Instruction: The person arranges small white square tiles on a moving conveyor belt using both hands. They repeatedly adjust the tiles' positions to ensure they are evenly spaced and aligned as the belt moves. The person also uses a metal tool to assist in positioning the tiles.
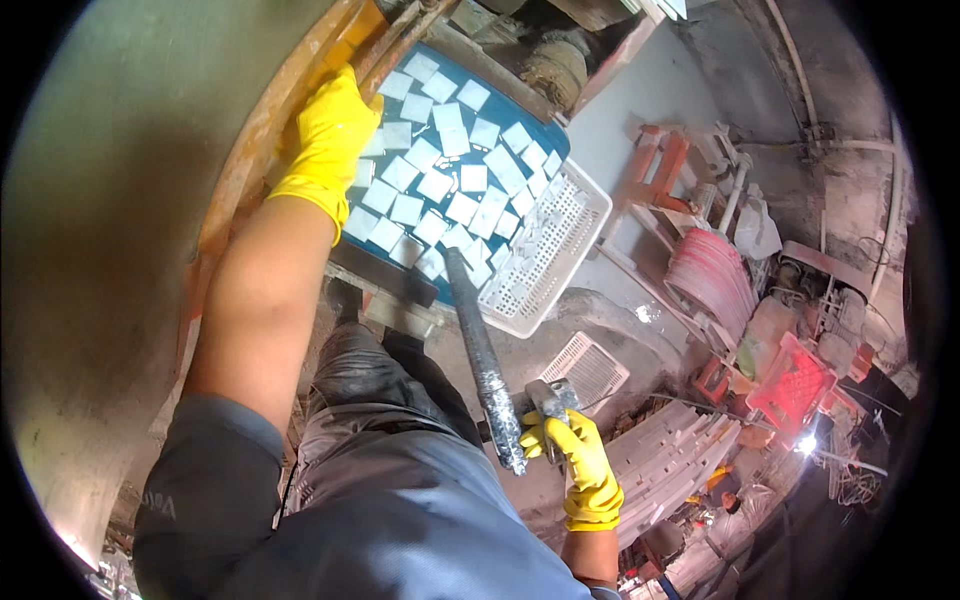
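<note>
**A:** Looking straight down here — the left hand (328,140), in a yellow rubber glove, is stretched out to the far left edge of the blue belt (545,132), fingers flat and together, resting on the white square tiles (430,185) beside the rusty orange rail (262,140).

**B:** Gripping anything?

**A:** No, it lies flat on the tiles at that edge; nothing is clamped in it. The tiles cover most of the belt, loosely scattered, many touching or overlapping.

**B:** And the other hand?

**A:** The right hand (578,462), gloved in yellow too, is low and close to the body, fingers curled shut around a grey metal handle (550,398). Just left of it runs a long dark rod (485,365), crusted with pale residue, sloping from the near edge of the belt down to the glove. Whether handle and rod are one piece, I cannot tell.

**B:** Where do the tiles end up?

**A:** At the belt's right end sits a white slotted plastic basket (560,250), tilted, its rim against the belt — a few tiles lie on its wall. A smaller white slotted tray (590,368) lies on the dusty ground below it, near the right hand.

**B:** Surroundings?

**A:** A red crate (790,385) well off to the right, stacked white trays (680,450) beside the right hand, and the person's grey trousers (380,400) below the belt.
</note>
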